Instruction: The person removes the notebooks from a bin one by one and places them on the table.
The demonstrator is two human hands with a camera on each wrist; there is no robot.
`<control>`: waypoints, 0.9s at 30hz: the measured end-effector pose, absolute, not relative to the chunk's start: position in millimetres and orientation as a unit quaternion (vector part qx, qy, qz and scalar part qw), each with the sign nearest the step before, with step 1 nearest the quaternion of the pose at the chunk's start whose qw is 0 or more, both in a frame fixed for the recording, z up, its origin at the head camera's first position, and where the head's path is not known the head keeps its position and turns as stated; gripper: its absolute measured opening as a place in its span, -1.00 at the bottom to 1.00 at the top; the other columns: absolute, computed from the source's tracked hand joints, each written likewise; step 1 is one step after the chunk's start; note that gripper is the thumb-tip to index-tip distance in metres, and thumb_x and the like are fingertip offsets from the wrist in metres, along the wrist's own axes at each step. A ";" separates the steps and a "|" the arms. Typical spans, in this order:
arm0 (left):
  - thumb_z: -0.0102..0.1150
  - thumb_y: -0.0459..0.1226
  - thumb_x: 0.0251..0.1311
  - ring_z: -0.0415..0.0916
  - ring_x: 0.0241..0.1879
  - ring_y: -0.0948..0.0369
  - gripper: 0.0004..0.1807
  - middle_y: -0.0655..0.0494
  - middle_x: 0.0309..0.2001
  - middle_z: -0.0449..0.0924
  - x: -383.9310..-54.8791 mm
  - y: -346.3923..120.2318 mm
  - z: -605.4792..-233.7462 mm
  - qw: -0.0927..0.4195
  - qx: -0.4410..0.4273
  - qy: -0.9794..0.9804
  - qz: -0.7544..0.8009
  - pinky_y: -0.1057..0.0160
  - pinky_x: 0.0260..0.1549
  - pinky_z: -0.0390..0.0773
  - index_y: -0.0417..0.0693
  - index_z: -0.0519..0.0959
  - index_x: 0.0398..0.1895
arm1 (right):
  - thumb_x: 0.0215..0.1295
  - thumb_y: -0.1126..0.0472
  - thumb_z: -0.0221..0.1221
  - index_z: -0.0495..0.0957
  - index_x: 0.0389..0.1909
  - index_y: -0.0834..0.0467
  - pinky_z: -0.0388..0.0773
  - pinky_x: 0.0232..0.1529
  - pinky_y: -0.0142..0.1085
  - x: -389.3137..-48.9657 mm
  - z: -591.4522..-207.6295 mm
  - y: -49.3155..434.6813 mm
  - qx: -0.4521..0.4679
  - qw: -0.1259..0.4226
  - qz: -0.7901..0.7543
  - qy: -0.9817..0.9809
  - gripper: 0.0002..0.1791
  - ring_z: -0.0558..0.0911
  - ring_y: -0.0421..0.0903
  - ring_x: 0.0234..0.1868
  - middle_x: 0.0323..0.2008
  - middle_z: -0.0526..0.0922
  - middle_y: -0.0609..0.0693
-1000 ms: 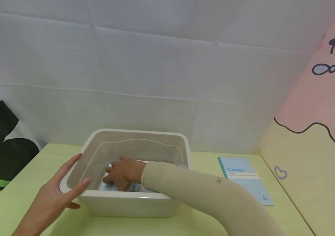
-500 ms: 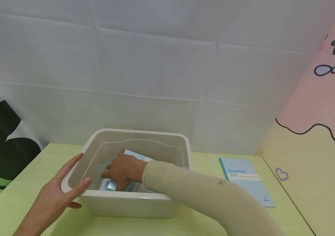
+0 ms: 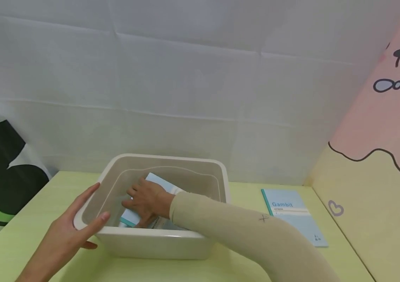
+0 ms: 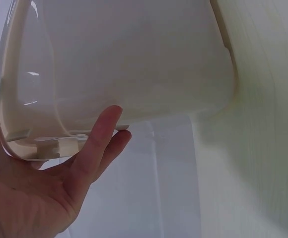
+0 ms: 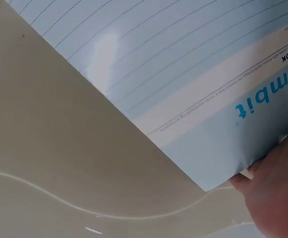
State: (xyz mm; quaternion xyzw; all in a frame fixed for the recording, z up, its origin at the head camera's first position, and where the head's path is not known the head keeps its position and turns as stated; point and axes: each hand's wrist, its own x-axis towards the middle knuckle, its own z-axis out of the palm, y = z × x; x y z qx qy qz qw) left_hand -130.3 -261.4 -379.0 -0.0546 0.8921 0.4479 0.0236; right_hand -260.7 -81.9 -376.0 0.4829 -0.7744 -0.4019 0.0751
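A white plastic bin (image 3: 154,244) stands on the table; my left hand (image 3: 59,237) grips its left rim, the thumb over the edge. In the left wrist view, that hand (image 4: 44,193) lies around a corner of the bin (image 4: 134,59). Inside the bin my right hand (image 3: 148,199) holds a light blue notebook (image 3: 161,182), which is tilted. The right wrist view shows the fingers of the right hand (image 5: 278,183) around the edge of the notebook (image 5: 198,99), near its "Gambit" lettering. The bin's front wall and my hand hide part of it.
A second light blue Gambit notebook (image 3: 293,219) with a teal spine lies flat on the pale yellow table (image 3: 244,262), right of the bin. A white cloth wall (image 3: 186,78) rises behind; a pink and cream printed panel (image 3: 372,188) borders the right side.
Inside the bin, my right hand has raised and turned the notebook, so more of its cover and teal spine shows. The left hand stays on the rim.
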 end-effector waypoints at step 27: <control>0.08 0.16 0.49 0.48 0.14 -0.11 -0.08 -0.33 0.48 0.18 -129.9 -259.0 -379.8 0.014 -0.050 0.893 0.447 0.19 -0.39 0.77 0.56 -0.27 0.69 | 0.37 -0.56 -0.25 0.31 0.45 -0.26 0.39 0.26 -0.10 -291.5 -308.6 -57.5 0.318 0.180 -0.120 -0.923 -0.23 0.50 -0.08 0.24 0.21 0.51 -0.09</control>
